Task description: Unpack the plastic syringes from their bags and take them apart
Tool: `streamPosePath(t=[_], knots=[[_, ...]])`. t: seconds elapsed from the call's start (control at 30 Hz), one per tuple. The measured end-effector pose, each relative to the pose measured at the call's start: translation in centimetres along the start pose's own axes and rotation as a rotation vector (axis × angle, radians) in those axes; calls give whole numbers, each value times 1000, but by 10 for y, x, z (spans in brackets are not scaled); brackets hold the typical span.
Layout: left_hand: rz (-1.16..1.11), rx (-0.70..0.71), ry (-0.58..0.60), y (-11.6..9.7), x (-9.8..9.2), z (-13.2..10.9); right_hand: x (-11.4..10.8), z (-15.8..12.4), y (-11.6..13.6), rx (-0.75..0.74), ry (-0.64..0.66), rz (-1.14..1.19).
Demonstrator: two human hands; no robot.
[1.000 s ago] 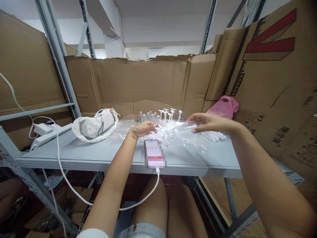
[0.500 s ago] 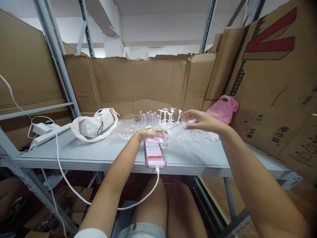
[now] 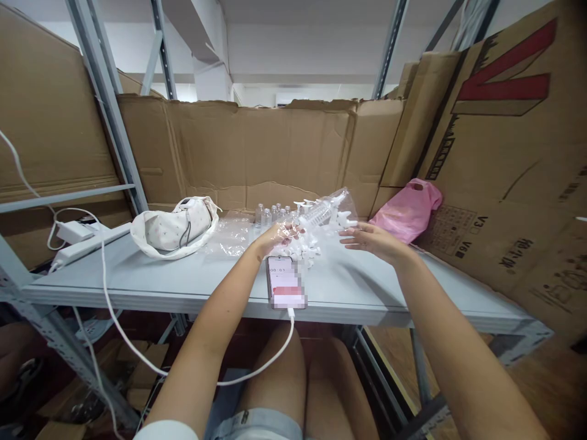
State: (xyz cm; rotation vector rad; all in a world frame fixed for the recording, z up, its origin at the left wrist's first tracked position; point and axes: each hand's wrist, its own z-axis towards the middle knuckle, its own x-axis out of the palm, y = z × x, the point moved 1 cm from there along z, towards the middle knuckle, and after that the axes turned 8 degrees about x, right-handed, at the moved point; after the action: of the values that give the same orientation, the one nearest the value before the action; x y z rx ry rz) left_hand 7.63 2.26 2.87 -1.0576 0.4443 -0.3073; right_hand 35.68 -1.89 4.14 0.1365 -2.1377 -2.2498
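My left hand (image 3: 276,237) grips the near left side of a clear plastic bag (image 3: 351,206), which is raised and tilted above the shelf. Through the film shows a clear ribbed tube-like piece (image 3: 320,212) with white parts around it. My right hand (image 3: 373,239) is beside the bag's right end, its fingers stretched out and apart; whether the fingertips touch the film I cannot tell. Below the bag lie small white plastic pieces (image 3: 306,252). Behind my left hand stand several clear small bottles (image 3: 266,218), partly hidden. White T-shaped tops (image 3: 300,205) are partly covered by the bag.
A phone (image 3: 285,281) with a white cable (image 3: 275,366) lies at the shelf's front edge. Flat clear bags (image 3: 232,237) and a white cloth pouch (image 3: 177,229) are on the left, a pink bag (image 3: 408,211) on the right. Cardboard (image 3: 257,143) walls the back.
The bag with the tube-like piece has risen and tilted up to the right. My right hand has moved slightly lower and right, its fingers straighter. More white pieces show below.
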Motion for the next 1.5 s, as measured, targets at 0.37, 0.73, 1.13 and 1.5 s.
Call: streamPosePath(t=[0.37,0.73,1.13,1.5], knots=[[-33,-38,-39,5,-6,3,26,8,-1,-98,-132,222],[-277,-116,-165,15,-17,4,30,29,20,-261,-390,436],[-259,-74,-453,24,-22,9,21,25,42,-330,-445,466],[-47,58,-517,32,-29,15,26,5,61,-421,-505,478]])
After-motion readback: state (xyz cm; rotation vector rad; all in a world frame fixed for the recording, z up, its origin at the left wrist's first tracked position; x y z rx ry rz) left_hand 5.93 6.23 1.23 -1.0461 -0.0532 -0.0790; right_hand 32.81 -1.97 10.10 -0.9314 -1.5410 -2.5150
